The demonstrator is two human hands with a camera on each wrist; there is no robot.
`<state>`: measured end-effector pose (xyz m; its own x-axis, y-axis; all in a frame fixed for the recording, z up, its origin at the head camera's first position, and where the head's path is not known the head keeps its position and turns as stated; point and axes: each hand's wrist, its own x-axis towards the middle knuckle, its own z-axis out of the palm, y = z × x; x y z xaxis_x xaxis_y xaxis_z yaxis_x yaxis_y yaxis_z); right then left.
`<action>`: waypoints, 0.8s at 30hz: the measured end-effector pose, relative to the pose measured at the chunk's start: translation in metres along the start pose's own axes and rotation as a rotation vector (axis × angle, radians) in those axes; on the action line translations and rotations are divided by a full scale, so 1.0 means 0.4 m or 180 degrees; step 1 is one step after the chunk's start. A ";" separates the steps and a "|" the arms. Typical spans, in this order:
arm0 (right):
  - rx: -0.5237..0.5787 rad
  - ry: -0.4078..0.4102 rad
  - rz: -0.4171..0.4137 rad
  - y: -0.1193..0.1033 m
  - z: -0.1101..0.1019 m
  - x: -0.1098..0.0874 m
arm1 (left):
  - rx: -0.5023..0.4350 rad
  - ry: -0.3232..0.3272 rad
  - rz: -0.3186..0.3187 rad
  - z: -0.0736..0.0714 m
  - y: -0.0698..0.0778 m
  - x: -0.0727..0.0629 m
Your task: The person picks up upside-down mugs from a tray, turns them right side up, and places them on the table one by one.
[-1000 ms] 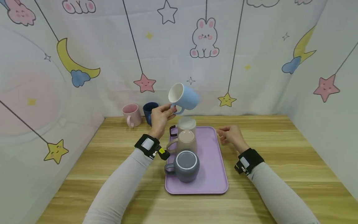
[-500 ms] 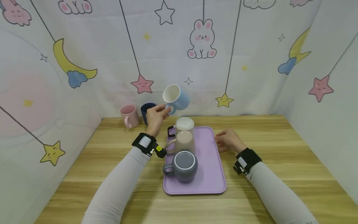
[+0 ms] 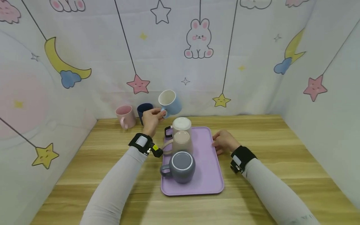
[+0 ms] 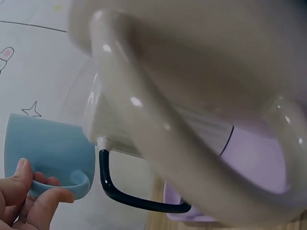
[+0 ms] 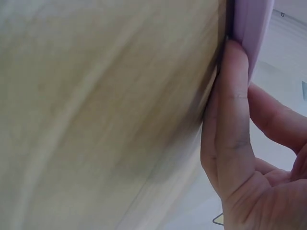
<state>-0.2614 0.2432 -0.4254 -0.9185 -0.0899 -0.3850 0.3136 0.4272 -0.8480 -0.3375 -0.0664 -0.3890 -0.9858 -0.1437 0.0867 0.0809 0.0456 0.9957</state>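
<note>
By its handle, my left hand [image 3: 152, 119] holds a light blue mug [image 3: 171, 103], tilted in the air behind the tray with its mouth up and to the left. At the right rim of a purple tray [image 3: 206, 168], my right hand [image 3: 225, 142] pinches the edge, fingers low against it and thumb on the other side. Upside down in a row on the tray's left half stand a white mug [image 3: 182, 124] with a dark handle, a beige mug [image 3: 182, 144] and a grey mug [image 3: 182, 170]. Their handles point left.
A pink mug [image 3: 126, 117] and a dark blue mug [image 3: 144, 109] stand upright at the table's back left. The left hand partly covers the dark blue one. A patterned cloth [image 3: 112, 62] encloses the wooden table [image 3: 118, 162] behind and at both sides.
My left hand has lowered the light blue mug a little and turned its mouth more upward. My right hand has moved in from beside the tray to its right rim.
</note>
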 end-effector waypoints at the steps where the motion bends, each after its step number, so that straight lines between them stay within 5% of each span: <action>1: -0.0040 0.0012 0.0006 0.000 -0.001 0.003 | 0.0004 -0.0009 -0.0020 -0.001 -0.003 0.003; 24: -0.0099 0.0035 0.0068 0.006 -0.008 0.014 | 0.0232 -0.0001 -0.0255 -0.004 -0.086 0.029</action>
<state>-0.2664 0.2465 -0.4284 -0.9144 -0.0706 -0.3986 0.3257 0.4566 -0.8279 -0.3515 -0.0712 -0.4221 -0.9887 -0.1495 0.0068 -0.0092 0.1057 0.9944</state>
